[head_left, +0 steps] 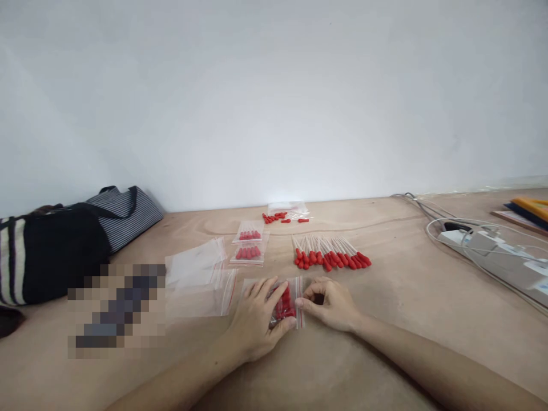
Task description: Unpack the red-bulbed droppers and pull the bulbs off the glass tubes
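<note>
A clear zip-lock bag point(298, 291) with several red-tipped pieces point(286, 305) inside lies on the table between my hands. My left hand point(257, 317) rests over its left part, fingers spread, thumb on the lower edge. The fingers of my right hand point(331, 305) pinch the red-lined zip strip at the bag's right end. Behind my right hand lies a row of pale sticks with red bulb tips point(331, 258). Two filled zip bags point(248, 252) lie behind my left hand, one above the other. To the left is a pile of flat clear zip bags point(194, 285).
Loose red caps point(274, 217) lie by another clear bag point(286, 208) near the wall. At left are a black and striped cloth bag point(85, 234) and a blurred-out object point(124, 308). A white power strip point(496, 257) with cables and stacked flat items point(528, 211) sit at right.
</note>
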### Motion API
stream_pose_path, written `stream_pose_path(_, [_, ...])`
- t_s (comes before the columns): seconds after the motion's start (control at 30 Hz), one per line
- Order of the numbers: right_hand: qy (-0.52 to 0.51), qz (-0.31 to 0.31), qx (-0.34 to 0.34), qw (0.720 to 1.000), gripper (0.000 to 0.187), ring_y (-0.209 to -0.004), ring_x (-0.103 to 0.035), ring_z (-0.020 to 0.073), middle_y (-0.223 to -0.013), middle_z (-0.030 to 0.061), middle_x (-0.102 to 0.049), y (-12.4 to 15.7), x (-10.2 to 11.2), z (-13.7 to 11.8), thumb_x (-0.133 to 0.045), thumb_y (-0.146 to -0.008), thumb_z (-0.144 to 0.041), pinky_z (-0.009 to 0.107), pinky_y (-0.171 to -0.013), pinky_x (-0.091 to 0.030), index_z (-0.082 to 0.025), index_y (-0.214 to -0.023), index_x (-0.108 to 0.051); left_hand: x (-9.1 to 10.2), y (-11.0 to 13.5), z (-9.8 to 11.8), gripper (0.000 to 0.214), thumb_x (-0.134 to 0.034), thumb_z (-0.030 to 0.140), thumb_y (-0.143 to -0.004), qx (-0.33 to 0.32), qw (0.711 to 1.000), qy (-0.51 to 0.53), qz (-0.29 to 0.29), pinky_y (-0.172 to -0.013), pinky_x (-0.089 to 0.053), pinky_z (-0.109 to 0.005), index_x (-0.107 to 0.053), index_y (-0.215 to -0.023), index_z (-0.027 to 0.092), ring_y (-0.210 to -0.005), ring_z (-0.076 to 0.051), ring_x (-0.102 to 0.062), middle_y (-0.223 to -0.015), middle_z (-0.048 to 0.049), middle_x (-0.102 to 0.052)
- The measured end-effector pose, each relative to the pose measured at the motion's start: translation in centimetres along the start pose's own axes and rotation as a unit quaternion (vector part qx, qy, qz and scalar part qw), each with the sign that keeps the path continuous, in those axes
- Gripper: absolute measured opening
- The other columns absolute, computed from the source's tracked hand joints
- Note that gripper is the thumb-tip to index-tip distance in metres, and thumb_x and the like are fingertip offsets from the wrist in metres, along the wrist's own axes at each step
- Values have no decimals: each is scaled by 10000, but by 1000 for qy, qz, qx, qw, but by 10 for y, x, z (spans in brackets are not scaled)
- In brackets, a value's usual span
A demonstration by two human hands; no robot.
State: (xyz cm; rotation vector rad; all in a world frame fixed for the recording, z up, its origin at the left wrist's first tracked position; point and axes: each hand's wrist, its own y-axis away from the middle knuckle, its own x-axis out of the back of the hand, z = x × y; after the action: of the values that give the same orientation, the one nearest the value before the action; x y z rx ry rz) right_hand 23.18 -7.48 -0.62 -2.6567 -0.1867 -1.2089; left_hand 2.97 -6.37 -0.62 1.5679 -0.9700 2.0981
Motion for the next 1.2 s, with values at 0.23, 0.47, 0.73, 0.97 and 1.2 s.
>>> stream_pose_path(0.23, [-45,18,-49,998,215,-580,-510,97,-628,-28,-578,-6,-11,-1,-529,-715,-343,210,-556,-345,-190,-573,-581,6,-32,-2,305,-399,194,-846,-52,997,60,22,-859,-412,-389,-531,-1120,217,-1027,-204,-481,-1105,-79,-543])
stream_pose_path(0.47, [-82,25,-23,996,198,-594,-510,100,-644,-18,-579,-4,-15,4,-514,-724,-285,206,-564,-358,-176,-563,-553,6,-66,-17,217,-450,151,-828,-227,970,85,-26,-850,-416,-325,-656,-850,217,-962,-172,-519,-1008,-48,-612])
stream_pose_path(0.73, [-67,16,-5,998,198,-664,-529,113,-698,-17,-611,-3,-11,1,-470,-758,-261,216,-603,-351,-199,-635,-612,0,-65,-23,206,-463,164,-836,-239,966,96,-2,-784,-430,-285,-636,-726,186,-845,-154,-552,-865,-35,-658])
stream_pose_path(0.97, [-52,0,-17,999,180,-692,-543,123,-725,-14,-631,-5,-13,3,-464,-742,-219,223,-636,-360,-207,-661,-625,-7,-65,-25,153,-482,162,-827,-223,970,100,0,-772,-425,-279,-605,-736,161,-819,-149,-548,-809,-37,-635])
stream_pose_path(1.2, [-52,4,-25,998,152,-648,-536,124,-700,-7,-626,-5,-13,3,-507,-718,-254,228,-601,-350,-205,-642,-629,-10,-63,-27,178,-447,184,-855,-229,967,107,12,-766,-419,-276,-607,-782,155,-809,-142,-543,-818,-45,-628])
